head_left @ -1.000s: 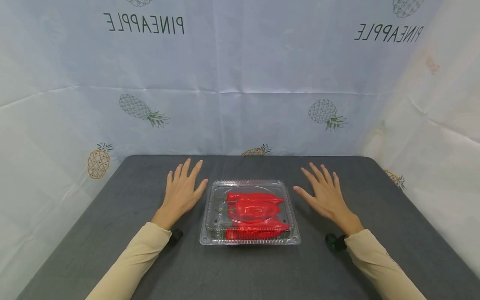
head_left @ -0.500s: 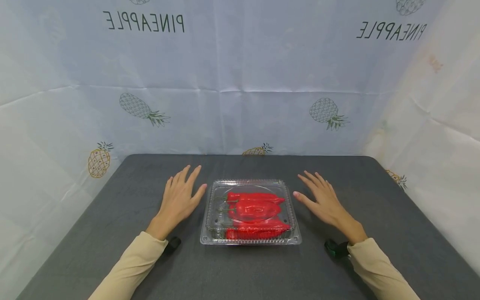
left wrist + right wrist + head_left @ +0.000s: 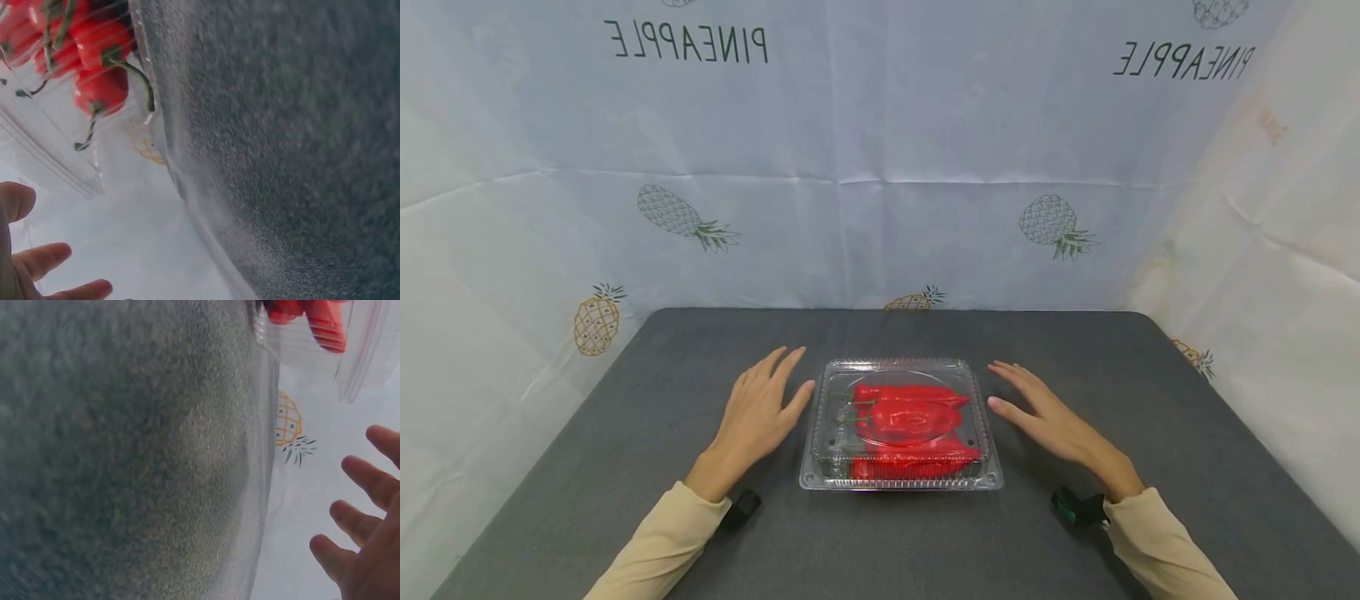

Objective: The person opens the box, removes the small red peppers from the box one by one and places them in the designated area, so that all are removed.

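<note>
A clear plastic clamshell box (image 3: 831, 433) with its lid down sits mid-table in the head view. Inside it lie several long red peppers (image 3: 910, 421); their green stems point left and show up close in the left wrist view. My left hand (image 3: 754, 417) hovers just left of the box, fingers spread and thumb toward its side. On the opposite side my right hand (image 3: 1052, 417) is held close by, fingers nearly straight, thumb and fingertips pointing at the box. Neither hand holds anything.
The box stands on a dark grey table (image 3: 880, 550). Behind the table's far edge hangs a pale cloth (image 3: 880, 233) printed with pineapples, and white cloth also lines both sides. A dark wrist camera (image 3: 1078, 507) sits under the right wrist.
Both hands have drawn back and lowered slightly beside the box. The right hand's fingers have come closer together and turned toward the box. The box and peppers stay in place.
</note>
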The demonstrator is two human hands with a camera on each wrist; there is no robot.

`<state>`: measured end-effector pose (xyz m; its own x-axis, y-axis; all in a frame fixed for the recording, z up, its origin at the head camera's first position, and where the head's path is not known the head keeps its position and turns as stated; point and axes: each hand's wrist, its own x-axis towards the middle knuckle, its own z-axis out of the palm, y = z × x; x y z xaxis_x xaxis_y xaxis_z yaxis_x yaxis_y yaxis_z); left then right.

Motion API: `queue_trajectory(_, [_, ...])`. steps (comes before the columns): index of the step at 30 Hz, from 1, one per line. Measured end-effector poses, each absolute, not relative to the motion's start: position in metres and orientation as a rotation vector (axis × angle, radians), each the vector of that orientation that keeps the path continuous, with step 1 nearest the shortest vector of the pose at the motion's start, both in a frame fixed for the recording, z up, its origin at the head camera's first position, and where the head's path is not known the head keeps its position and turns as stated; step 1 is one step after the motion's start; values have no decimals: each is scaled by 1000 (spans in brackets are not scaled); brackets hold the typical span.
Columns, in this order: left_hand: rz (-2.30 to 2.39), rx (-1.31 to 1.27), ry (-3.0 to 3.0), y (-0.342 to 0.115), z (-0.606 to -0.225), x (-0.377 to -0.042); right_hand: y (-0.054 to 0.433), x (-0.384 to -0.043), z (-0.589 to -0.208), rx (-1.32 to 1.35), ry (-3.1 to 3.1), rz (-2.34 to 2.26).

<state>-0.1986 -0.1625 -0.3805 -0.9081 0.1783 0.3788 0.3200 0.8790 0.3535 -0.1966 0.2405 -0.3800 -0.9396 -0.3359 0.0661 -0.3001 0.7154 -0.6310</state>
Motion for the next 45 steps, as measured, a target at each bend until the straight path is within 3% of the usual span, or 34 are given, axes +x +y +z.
queue_trajectory(27, [-852,-369,-2839,-163,-390,-163,241,-167,-382,-574,2488,-1243])
queue_trajectory(45, [-1222,-564,-2875,-175,-387,-168,237,-162,-385,-561,2459,-1199])
